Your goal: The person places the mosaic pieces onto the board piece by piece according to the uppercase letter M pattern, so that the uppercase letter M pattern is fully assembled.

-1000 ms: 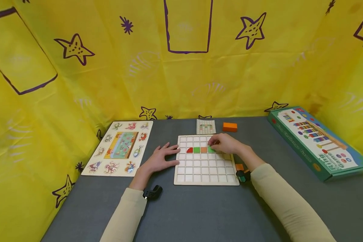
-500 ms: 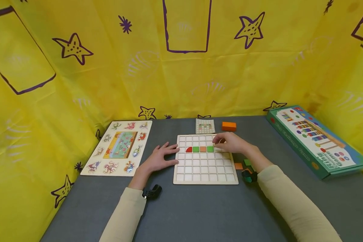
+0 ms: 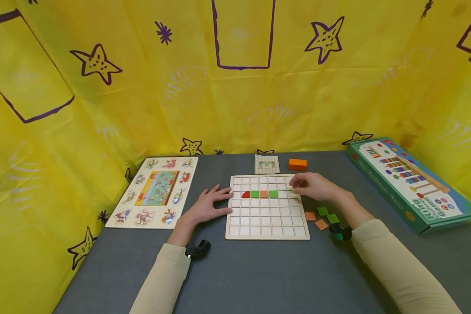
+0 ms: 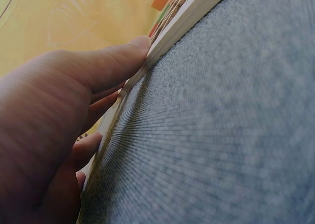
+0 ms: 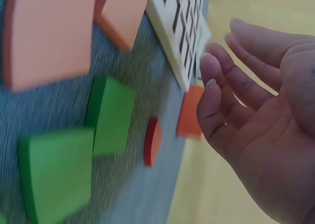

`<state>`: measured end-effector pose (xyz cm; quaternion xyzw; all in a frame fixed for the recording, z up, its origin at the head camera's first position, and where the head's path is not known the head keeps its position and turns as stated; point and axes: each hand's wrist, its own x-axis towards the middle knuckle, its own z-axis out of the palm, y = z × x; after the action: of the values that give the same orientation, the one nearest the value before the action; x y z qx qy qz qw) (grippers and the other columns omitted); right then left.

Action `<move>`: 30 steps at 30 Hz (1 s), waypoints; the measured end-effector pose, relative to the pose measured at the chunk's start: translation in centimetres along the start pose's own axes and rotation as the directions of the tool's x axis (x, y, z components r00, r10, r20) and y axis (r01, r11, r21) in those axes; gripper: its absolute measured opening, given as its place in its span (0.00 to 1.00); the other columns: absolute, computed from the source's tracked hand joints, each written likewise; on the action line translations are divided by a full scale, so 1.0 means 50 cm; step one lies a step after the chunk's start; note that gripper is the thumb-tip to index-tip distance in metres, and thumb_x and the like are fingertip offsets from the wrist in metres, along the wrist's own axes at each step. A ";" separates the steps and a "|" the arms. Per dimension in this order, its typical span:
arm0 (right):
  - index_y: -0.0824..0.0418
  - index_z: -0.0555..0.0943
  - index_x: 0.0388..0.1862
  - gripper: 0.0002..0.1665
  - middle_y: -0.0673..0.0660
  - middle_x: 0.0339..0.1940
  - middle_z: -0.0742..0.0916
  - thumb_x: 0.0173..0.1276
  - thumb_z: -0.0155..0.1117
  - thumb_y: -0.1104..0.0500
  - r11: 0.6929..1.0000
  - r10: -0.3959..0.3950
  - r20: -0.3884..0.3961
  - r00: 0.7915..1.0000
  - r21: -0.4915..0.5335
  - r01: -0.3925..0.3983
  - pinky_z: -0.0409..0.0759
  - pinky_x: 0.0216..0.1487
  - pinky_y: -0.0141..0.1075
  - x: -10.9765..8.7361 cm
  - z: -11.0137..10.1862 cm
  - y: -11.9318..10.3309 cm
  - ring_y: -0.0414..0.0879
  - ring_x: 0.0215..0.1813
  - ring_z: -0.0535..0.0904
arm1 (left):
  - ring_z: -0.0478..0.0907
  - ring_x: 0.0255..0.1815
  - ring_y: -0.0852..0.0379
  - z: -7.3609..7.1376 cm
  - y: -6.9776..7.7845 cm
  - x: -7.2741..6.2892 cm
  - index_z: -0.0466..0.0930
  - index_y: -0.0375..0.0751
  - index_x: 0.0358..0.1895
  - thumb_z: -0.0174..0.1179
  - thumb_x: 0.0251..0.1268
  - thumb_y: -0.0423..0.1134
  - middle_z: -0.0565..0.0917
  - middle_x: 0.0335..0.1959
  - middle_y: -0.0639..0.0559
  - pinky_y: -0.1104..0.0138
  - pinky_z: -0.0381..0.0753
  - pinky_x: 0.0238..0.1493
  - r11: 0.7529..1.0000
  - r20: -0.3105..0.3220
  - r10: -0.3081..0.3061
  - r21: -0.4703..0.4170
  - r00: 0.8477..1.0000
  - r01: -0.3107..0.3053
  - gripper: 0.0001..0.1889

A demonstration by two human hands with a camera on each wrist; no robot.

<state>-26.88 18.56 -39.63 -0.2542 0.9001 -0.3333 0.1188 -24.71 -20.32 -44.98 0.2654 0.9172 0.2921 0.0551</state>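
A wooden grid board [image 3: 259, 221] lies flat on the grey table, with a row of tiles in its upper part: a red rounded tile [image 3: 246, 195], a green tile [image 3: 255, 194], an orange tile [image 3: 264, 194] and a second green tile [image 3: 273, 194]. My left hand [image 3: 207, 208] rests at the board's left edge with fingers spread; in the left wrist view the thumb [image 4: 118, 59] touches the rim. Over the board's upper right corner is my right hand [image 3: 315, 186], fingers loosely bent. The right wrist view shows nothing between its fingers [image 5: 211, 106].
Loose orange tiles [image 3: 321, 224] and green tiles [image 3: 322, 211] lie right of the board, plus a red piece [image 5: 152, 141]. Behind it are a pattern card [image 3: 267, 165] and an orange block [image 3: 298, 164]. A sea-animal puzzle [image 3: 131, 209] lies left, a game box [image 3: 412, 183] right.
My right hand has left the second green tile, which now shows in the row, and moved right. Loose tiles beside the board have come into sight. The left hand has stayed put.
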 end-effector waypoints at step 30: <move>0.70 0.81 0.51 0.17 0.55 0.39 0.85 0.71 0.69 0.59 0.992 0.116 -0.061 0.991 -0.045 -0.119 0.75 0.46 0.44 -0.070 -0.050 0.115 0.49 0.40 0.77 | 0.47 0.80 0.39 -0.001 0.003 -0.001 0.74 0.42 0.71 0.68 0.66 0.49 0.67 0.75 0.47 0.39 0.37 0.75 1.000 -0.006 0.009 -0.016 1.000 -0.009 0.32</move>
<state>-27.05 25.52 -41.37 -0.1937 0.9245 -0.3109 0.1056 -24.63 -20.26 -44.86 0.2681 0.9137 0.3006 0.0534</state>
